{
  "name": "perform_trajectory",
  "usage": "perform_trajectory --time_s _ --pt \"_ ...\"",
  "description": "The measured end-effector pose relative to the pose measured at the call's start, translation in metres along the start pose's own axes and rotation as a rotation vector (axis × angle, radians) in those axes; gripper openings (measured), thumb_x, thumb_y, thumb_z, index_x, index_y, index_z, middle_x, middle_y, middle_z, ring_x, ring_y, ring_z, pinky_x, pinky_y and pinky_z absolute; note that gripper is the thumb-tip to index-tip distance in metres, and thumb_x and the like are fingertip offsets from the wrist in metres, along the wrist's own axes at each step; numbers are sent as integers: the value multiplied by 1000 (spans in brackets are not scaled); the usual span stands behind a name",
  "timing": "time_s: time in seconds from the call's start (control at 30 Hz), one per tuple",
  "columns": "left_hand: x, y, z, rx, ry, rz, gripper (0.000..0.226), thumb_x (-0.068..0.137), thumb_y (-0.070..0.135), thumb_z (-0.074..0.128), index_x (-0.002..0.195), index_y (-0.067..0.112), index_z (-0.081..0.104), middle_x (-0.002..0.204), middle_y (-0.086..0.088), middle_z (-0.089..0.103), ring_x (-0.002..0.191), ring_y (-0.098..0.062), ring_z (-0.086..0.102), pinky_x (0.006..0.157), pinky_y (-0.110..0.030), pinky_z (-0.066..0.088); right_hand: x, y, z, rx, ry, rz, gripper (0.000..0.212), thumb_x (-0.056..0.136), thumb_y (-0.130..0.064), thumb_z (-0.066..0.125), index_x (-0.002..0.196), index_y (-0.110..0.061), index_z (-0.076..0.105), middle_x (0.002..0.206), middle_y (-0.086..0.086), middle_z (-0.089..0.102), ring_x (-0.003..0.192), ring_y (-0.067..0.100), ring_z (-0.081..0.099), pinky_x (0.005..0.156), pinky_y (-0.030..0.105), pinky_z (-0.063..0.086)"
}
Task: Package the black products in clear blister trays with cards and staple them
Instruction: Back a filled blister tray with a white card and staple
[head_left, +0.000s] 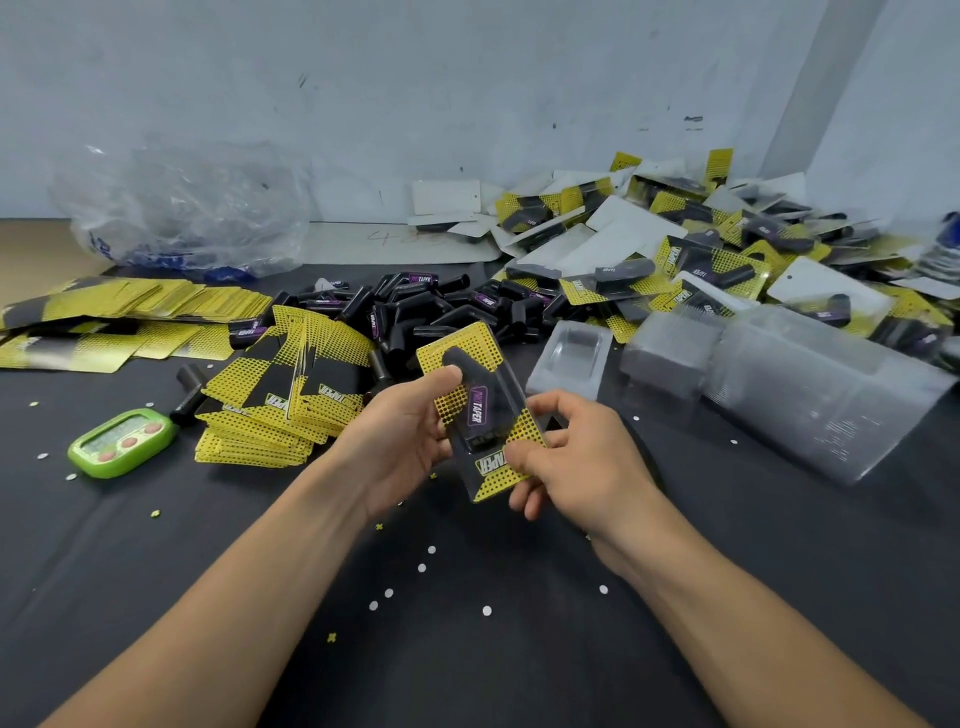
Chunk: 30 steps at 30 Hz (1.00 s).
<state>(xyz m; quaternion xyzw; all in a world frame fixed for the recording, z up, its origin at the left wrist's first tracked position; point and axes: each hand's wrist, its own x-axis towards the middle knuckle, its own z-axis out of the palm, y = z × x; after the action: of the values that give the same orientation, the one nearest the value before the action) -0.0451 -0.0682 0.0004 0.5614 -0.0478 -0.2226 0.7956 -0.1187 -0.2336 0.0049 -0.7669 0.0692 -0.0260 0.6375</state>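
Note:
Above the table's middle I hold an assembled pack (480, 405): a clear blister tray over a yellow-and-black card with a black product inside. My left hand (410, 441) grips its left edge, thumb on the front. My right hand (566, 457) pinches its lower right corner. A heap of loose black products (441, 306) lies behind. Yellow cards (280, 405) are stacked to the left. Nested clear blister trays (779, 384) lie at the right, with a single tray (571, 358) beside them.
Finished packs (701, 249) are piled at the back right against the wall. A green timer (122, 441) sits at the left. A crumpled clear plastic bag (187, 213) lies at the back left. Small paper punch dots (431, 550) are scattered over the black tabletop.

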Motion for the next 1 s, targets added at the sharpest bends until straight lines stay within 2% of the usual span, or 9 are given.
perform_trajectory --time_s 0.13,0.2,0.27,0.4,0.5,0.57,0.7,0.83,1.0 --pt "5 -5 -1 11 49 9 28 104 22 55 122 4 66 102 -12 78 80 -19 75 63 -30 61 1 -6 -9 -174 -26 -39 34 95 -6 67 122 -25 57 71 6 75 60 23 71 52 32 56" --pt "9 -7 -5 -28 84 38 23 103 17 57 119 4 68 111 -15 77 90 -22 76 72 -34 64 6 -11 -24 -473 173 -125 15 96 -28 64 111 -30 65 75 0 75 78 25 71 67 38 57" --pt "14 -6 -9 -69 141 80 18 102 14 58 115 6 69 111 -15 77 93 -22 76 73 -35 64 8 -13 -42 -852 401 -147 24 98 -43 50 92 -24 64 77 -1 67 82 31 63 70 39 49" --pt "21 -7 -15 -108 284 97 15 101 15 62 113 10 70 113 -11 78 103 -25 74 87 -40 63 3 -10 -57 -1286 262 222 47 101 -60 39 76 -21 41 75 0 41 82 31 50 68 37 32" --pt "24 -10 -18 -104 338 74 19 99 17 66 116 9 70 119 -12 76 122 -31 67 101 -49 56 3 -4 -51 -1274 165 216 38 102 -52 41 75 -25 42 75 -3 42 77 28 46 58 35 27" --pt "25 -10 -18 -113 341 73 21 98 17 67 117 8 70 120 -12 75 124 -33 65 98 -47 58 3 -4 -47 -1163 161 196 32 101 -52 44 89 -23 49 86 -2 48 79 27 46 56 35 26" --pt "26 -10 -18 -131 326 77 22 99 16 66 119 7 68 116 -11 77 116 -29 70 85 -41 60 5 -4 -50 -937 149 204 34 95 -54 56 113 -27 47 99 -4 54 90 26 52 72 38 39" --pt "27 -10 -18 -147 315 88 19 99 15 64 116 8 69 112 -10 78 105 -25 75 73 -34 62 4 -6 -44 -746 236 39 38 79 -49 78 95 -33 48 91 -17 57 84 11 58 68 34 45" --pt "27 -10 -20 -168 319 101 18 101 16 63 116 7 67 108 -8 79 103 -23 76 72 -33 63 1 -4 -30 -838 317 -162 42 75 -42 81 89 -33 43 77 -15 59 70 3 53 56 30 38"
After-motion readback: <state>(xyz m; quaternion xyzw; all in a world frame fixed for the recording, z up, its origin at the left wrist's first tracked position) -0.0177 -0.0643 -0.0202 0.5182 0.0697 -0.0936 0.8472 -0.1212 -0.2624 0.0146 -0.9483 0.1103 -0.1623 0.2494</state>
